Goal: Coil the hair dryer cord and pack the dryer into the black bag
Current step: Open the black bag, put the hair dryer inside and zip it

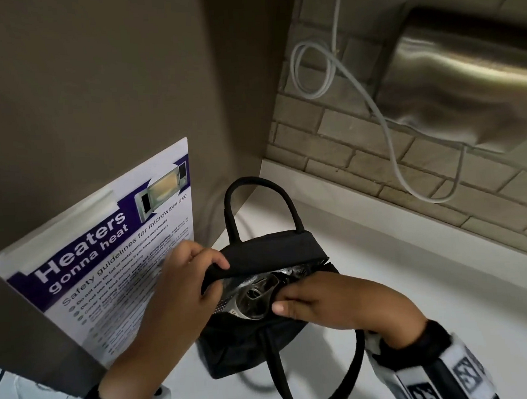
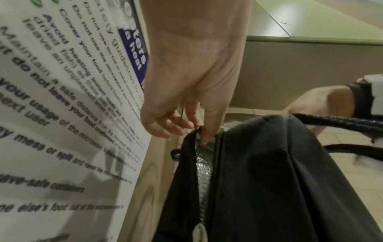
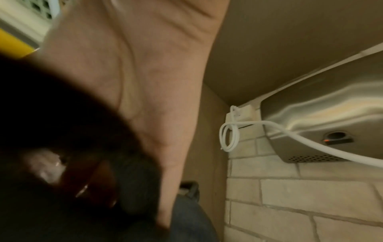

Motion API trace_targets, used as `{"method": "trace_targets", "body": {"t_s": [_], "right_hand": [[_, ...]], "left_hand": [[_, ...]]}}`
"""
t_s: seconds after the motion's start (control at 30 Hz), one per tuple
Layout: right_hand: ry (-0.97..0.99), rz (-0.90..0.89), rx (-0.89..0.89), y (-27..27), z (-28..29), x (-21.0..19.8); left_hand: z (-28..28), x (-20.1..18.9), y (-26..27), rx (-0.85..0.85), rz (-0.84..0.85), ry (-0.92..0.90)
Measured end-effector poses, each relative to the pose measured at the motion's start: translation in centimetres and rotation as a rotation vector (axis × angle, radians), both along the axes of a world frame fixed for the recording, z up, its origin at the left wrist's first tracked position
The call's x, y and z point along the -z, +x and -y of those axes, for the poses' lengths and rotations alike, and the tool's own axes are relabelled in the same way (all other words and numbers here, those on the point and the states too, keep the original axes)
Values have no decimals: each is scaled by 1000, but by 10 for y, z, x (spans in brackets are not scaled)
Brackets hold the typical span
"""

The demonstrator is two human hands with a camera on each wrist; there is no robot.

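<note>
At the left of the head view a microwave safety poster (image 1: 105, 249) is taped to a brown panel. Just right of it, the left hand (image 1: 181, 284) pinches the far rim of the black bag (image 1: 268, 251), holding the mouth apart. The bag stands at lower centre on the white counter (image 1: 415, 282), the hair dryer (image 1: 256, 298) inside its silver lining. The right hand (image 1: 324, 300) grips the near rim, partly covering the dryer. At upper right, a white cable (image 1: 387, 130) loops beside a steel wall dryer (image 1: 464, 76) on brick.

Left hand (image 1: 183, 275) pinches with curled fingers; right hand (image 1: 321, 303) reaches down, fingers hidden.
</note>
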State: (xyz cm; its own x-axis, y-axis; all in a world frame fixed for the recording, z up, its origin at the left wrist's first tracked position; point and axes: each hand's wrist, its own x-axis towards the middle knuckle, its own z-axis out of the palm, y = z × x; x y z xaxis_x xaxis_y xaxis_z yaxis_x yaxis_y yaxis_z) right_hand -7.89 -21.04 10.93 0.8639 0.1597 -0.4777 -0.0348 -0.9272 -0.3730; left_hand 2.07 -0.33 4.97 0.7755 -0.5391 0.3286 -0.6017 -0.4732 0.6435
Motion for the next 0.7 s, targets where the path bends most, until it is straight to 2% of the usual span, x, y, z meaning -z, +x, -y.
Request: {"method": "trace_targets", "body": {"t_s": [0.07, 0.13, 0.27, 0.37, 0.43, 0.5, 0.57, 0.6, 0.7], "right_hand": [[74, 3, -7, -6, -1, -5], [48, 12, -4, -5, -3, 6], [27, -144, 27, -1, -9, 33], [131, -101, 16, 0, -6, 31], [225, 64, 56, 3, -4, 22], [348, 401, 179, 3, -4, 13], [382, 728, 283, 2, -6, 11], [354, 791, 303, 3, -8, 13], [196, 742, 297, 1, -18, 24]], "left_hand": [[4, -3, -2, -32, 47, 55], [9, -6, -6, -8, 79, 105], [16, -8, -8, 14, 45, -3], [15, -5, -4, 2, -12, -49], [13, -1, -2, 6, -29, -43], [14, 1, -1, -13, 1, -33], [16, 2, -1, -35, 11, -53], [16, 2, -1, -41, 3, -63], [17, 5, 0, -43, 4, -43]]}}
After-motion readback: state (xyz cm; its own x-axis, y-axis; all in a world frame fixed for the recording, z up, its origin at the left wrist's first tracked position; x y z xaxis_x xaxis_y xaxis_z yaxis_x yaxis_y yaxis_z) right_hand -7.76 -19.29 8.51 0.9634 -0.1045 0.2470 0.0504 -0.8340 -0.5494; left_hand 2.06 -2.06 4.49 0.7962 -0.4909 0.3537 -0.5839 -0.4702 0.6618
